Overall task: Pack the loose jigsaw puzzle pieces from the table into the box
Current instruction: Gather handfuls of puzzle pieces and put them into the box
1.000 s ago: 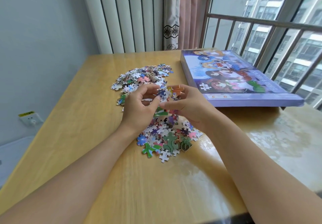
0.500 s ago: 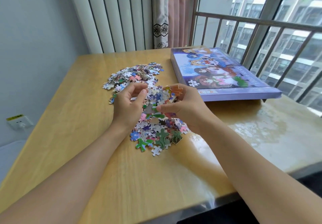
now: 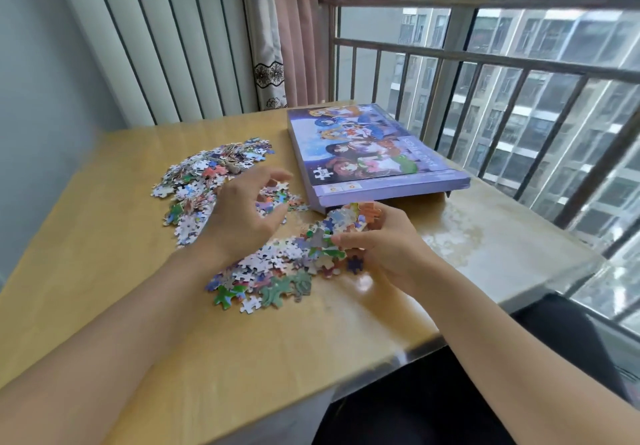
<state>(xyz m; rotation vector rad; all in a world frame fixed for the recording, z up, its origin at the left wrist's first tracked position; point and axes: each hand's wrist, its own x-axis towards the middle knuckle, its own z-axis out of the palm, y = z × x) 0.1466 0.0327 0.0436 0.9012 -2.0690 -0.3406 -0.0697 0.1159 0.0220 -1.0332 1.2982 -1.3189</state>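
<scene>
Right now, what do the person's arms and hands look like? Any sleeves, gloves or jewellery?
Both forearms are bare as far as the picture shows; no sleeve comes into view. The left hand and right hand wear no gloves, and no watch, bracelet or ring is visible. The fingernails look short and plain, though the picture is slightly blurred.

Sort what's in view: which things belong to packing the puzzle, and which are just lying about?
Job: puzzle pieces, closed box, left hand over the pile, right hand holding a handful.
Bystanders: table, curtain, window railing.
</scene>
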